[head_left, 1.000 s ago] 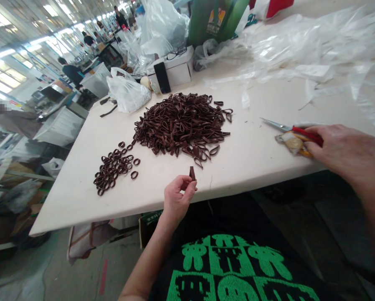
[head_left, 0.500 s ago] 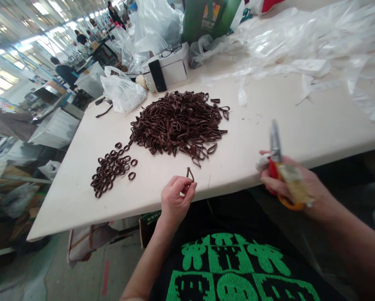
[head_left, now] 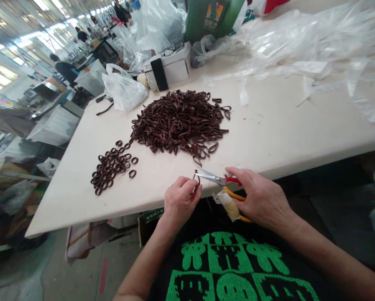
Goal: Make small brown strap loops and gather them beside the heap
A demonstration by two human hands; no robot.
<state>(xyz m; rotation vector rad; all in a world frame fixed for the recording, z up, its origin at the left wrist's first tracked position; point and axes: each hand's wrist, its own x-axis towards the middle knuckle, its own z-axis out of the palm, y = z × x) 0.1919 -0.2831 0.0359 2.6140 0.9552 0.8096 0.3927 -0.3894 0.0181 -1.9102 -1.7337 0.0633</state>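
Note:
My left hand [head_left: 181, 195] pinches a small dark brown strap loop [head_left: 198, 179] over the front edge of the table. In my right hand [head_left: 259, 194] is a pair of scissors [head_left: 220, 180] with red and yellow handles, one of them wrapped in pale material. The blades are slightly apart, and their tips are at the upper end of the loop. Beyond my hands lies a big heap of brown strap loops [head_left: 177, 121]. To its left, a smaller group of round brown rings [head_left: 110, 169] is spread on the table.
The pale table [head_left: 269, 133] slopes across the view. Behind the heap are a white plastic bag [head_left: 124, 88], a black phone [head_left: 159, 74], a white box [head_left: 177, 65] with glasses [head_left: 173, 49], and a green bag [head_left: 210, 21]. Clear plastic sheeting [head_left: 300, 42] covers the back right.
My right hand has swung left with the scissors, bringing their blades from the right side to the loop. My left hand still pinches the loop and has shifted slightly right.

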